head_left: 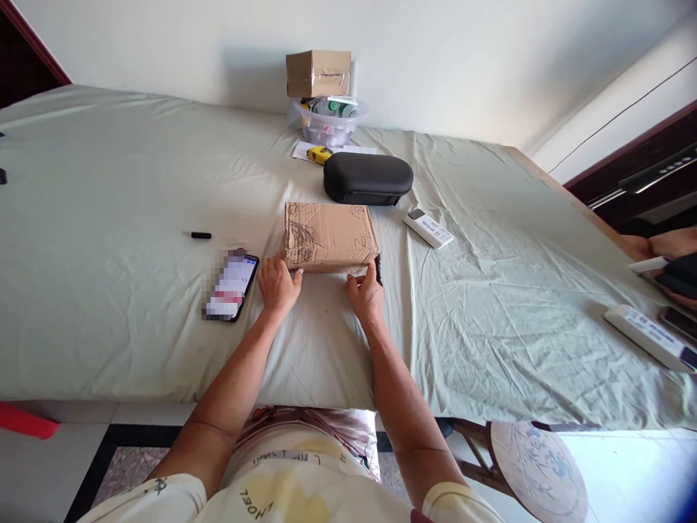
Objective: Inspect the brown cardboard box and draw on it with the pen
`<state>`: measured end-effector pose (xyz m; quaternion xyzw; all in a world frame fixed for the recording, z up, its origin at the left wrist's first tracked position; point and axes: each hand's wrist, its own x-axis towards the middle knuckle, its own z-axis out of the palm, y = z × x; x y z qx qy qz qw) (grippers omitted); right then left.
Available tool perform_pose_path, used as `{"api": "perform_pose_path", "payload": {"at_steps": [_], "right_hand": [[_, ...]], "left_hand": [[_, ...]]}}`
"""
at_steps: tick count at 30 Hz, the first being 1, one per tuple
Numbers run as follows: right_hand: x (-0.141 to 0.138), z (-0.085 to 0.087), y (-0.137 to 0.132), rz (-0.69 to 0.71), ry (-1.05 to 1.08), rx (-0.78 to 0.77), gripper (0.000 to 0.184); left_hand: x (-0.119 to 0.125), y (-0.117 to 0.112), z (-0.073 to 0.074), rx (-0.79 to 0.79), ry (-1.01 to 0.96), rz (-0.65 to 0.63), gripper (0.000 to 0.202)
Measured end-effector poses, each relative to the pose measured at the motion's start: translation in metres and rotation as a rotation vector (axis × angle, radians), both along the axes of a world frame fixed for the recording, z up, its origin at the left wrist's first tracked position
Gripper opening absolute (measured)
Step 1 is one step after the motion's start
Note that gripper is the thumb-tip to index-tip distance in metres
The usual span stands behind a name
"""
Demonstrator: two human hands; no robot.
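A brown cardboard box [332,232] with dark scribbles on its top lies on the cloth in front of me. My left hand [276,285] grips its near left corner, fingers along the side and thumb at the front face. At the near right corner, my right hand [367,294] has its fingers and thumb closed against the box. A narrow black thing [380,270] shows beside that corner, partly hidden by the hand and box; its kind I cannot make out. Left of my left hand lies a phone [231,287] with a lit, partly blurred screen.
Behind the box are a black zip case [369,178], a yellow tape measure [319,155] and a plastic tub [329,127] under another carton [319,73]. A white power bank [429,229] lies right, a small black cap [201,235] left. Another person's hand [672,241] appears far right.
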<state>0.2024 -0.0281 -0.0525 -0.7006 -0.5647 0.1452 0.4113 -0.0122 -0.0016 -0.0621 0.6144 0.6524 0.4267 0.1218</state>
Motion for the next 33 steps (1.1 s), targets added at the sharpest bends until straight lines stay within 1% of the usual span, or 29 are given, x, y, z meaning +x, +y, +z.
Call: {"api": "perform_pose_path", "payload": {"at_steps": [2,4,5,7,10,12,14,17,20,22,24,27,30,33], "right_hand": [[0.000,0.002,-0.001,-0.023,-0.054,-0.098,0.070],[0.001,0.003,-0.001,-0.050,-0.092,-0.171,0.068],[0.001,0.003,-0.002,-0.055,-0.101,-0.183,0.067],[0.003,0.003,-0.002,-0.042,-0.103,-0.158,0.063],[0.007,0.001,-0.001,-0.027,-0.105,-0.060,0.054],[0.008,0.000,-0.002,-0.045,-0.119,0.006,0.046],[0.006,0.001,-0.002,-0.064,-0.125,0.044,0.043],[0.001,0.002,-0.004,-0.060,-0.074,0.040,0.050],[-0.006,0.001,-0.005,-0.056,-0.021,0.018,0.062],[-0.008,0.000,-0.005,-0.074,-0.023,0.021,0.070],[-0.008,-0.001,-0.006,-0.097,-0.035,0.056,0.081],[-0.006,-0.001,-0.005,-0.120,-0.038,0.146,0.096],[-0.005,0.000,-0.003,-0.122,-0.023,0.234,0.097],[-0.004,0.004,-0.003,-0.114,-0.025,0.343,0.087]], "left_hand": [[-0.001,-0.001,-0.003,-0.015,0.027,0.016,0.048],[-0.001,0.000,-0.005,-0.026,0.033,0.004,0.039],[-0.001,0.000,-0.005,-0.032,0.032,-0.002,0.036],[-0.001,0.002,-0.004,-0.039,0.025,-0.007,0.033],[0.001,0.003,-0.001,-0.019,-0.016,0.006,0.043],[0.003,0.003,0.001,0.001,-0.065,0.037,0.056],[0.005,0.003,0.002,0.000,-0.098,0.069,0.069],[0.009,0.000,0.004,-0.030,-0.068,0.099,0.077],[0.014,-0.004,0.008,-0.044,0.017,0.134,0.073],[0.016,-0.006,0.012,-0.042,0.058,0.154,0.072],[0.017,-0.008,0.014,-0.033,0.072,0.163,0.071],[0.016,-0.008,0.016,0.004,0.056,0.151,0.070],[0.013,-0.007,0.017,0.075,0.007,0.141,0.069],[0.008,-0.008,0.020,0.175,-0.063,0.147,0.066]]}}
